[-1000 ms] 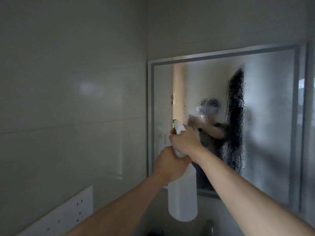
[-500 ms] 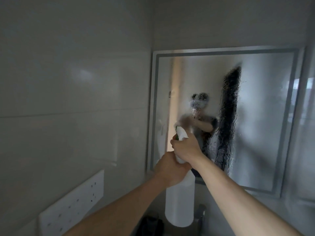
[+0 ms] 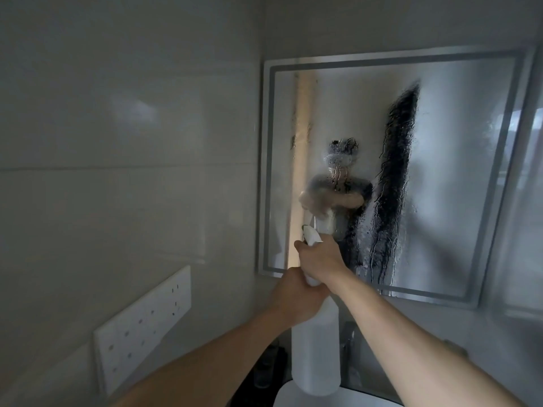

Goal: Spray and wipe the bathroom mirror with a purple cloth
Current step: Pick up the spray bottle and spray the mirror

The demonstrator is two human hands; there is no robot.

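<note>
A framed bathroom mirror (image 3: 458, 160) hangs on the wall ahead, fogged with spray and streaked by running drips. A translucent white spray bottle (image 3: 316, 345) is held upright in front of its lower left corner, nozzle toward the glass. My left hand (image 3: 293, 298) grips the bottle's neck from the left. My right hand (image 3: 321, 259) wraps the spray head above it. A person's blurred reflection shows in the wet glass. No purple cloth is in view.
Pale tiled wall (image 3: 132, 142) fills the left side, with a white multi-socket plate (image 3: 141, 324) low on it. A white basin rim (image 3: 323, 400) and a dark tap area sit below the bottle. Another glass panel (image 3: 526, 230) adjoins the mirror's right edge.
The view has pulled back and tipped down, showing more of the mirror, the socket plate and the basin. Both hands keep the same hold on the bottle. More drips streak the glass.
</note>
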